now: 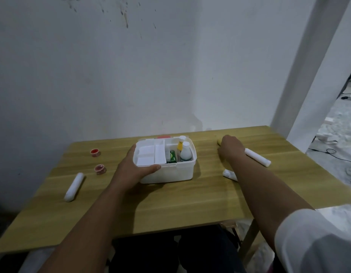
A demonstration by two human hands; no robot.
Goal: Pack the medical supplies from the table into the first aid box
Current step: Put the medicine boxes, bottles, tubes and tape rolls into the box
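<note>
The white first aid box point(168, 173) stands open in the middle of the wooden table point(170, 209). Inside it are a white tray, a green packet point(172, 157) and two bottles point(185, 153). My left hand point(134, 167) grips the box's left front corner. My right hand point(229, 147) rests palm down to the right of the box, over a small yellow item point(218, 142) that is mostly hidden. A white roll point(257, 157) lies just right of that hand, a smaller white tube point(229, 174) under my forearm. Left of the box lie another white roll point(74, 186) and two red-capped tape rolls point(95, 152) point(100, 169).
A white wall stands right behind the table. To the right a white pillar point(308, 75) rises at the table's far corner, with cables and debris on the floor beyond. My legs are under the table's near edge.
</note>
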